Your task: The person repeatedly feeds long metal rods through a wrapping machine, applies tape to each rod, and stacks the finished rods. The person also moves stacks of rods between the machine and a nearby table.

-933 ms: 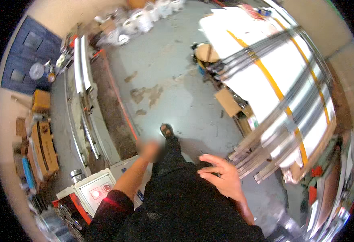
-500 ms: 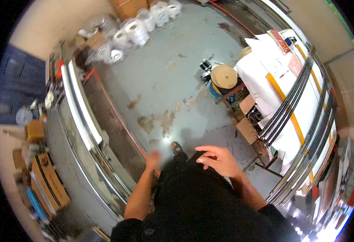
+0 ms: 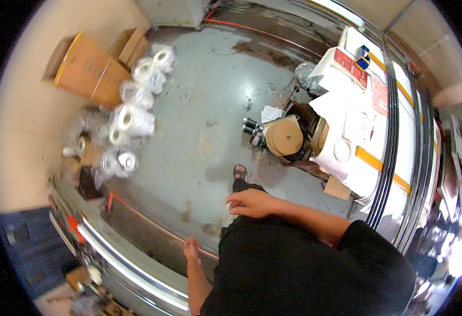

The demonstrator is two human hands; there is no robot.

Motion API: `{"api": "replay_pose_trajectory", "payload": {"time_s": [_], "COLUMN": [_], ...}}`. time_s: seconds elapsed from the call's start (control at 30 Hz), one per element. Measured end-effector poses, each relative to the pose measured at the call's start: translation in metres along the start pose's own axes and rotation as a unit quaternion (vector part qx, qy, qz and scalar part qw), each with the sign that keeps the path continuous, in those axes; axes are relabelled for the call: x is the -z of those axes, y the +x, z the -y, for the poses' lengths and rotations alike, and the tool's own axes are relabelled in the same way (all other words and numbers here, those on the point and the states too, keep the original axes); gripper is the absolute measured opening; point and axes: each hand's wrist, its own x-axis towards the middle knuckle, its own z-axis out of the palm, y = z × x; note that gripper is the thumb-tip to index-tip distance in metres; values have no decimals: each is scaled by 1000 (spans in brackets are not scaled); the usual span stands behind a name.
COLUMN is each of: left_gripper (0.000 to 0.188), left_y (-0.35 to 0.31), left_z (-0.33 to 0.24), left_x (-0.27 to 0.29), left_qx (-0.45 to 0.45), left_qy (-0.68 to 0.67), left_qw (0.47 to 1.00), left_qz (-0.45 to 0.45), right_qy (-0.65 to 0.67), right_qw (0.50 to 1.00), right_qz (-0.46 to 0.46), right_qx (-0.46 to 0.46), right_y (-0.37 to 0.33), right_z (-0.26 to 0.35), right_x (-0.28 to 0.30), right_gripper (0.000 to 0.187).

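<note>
My right hand [image 3: 251, 203] is held in front of my black shirt, its fingers loosely bent and a little apart, with nothing in them. My left hand [image 3: 191, 249] hangs lower on the left, over the strip of floor beside the red line; it is small and slightly smeared, with its fingers loosely extended and nothing seen in it. Neither hand touches anything. Beyond the right hand is my sandalled foot [image 3: 240, 171] on the grey floor [image 3: 199, 126]. Ahead and to the right, a stack of round brown discs [image 3: 284, 136] stands beside a worktable.
White sheets cover the worktable [image 3: 331, 158] on the right, with long dark rods [image 3: 390, 121] across it. Wrapped white rolls [image 3: 136, 120] and an orange-brown carton [image 3: 91, 68] line the left wall. A metal rail [image 3: 131, 274] runs along the lower left.
The view has turned left and moved forward, so the rolls and carton show more fully. My right hand has swung in to the left across my body; my left hand appears lower.
</note>
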Motion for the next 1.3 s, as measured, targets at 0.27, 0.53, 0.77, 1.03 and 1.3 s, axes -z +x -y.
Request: {"api": "replay_pose_trajectory", "payload": {"time_s": [0.27,0.53,0.77,1.03,1.3], "left_gripper": [16,16,7,34,32], "left_y": [112,367,649,400,223], "left_z": [-139,-403,-737,-790,-616], "left_x": [-82,-235,-508,-1015,-1283], "left_qx": [118,72,-88,-227,-171], "left_qy": [159,367,284,390,459], "left_qw": [979,908,907,782,618], "left_qz": [41,188,298,430,616], "right_qy": [13,164,443,472,410], "right_qw": [983,880,670,440,332], "right_qz": [-179,-430,-595,-762,-832], "right_qx": [-32,-121,-29,51,172], "right_y": [132,211,232,141,19], "right_z": [24,-37,-3,-9,-21], "right_x": [210,344,403,468,561], "right_gripper": [47,47,43,37,35]}}
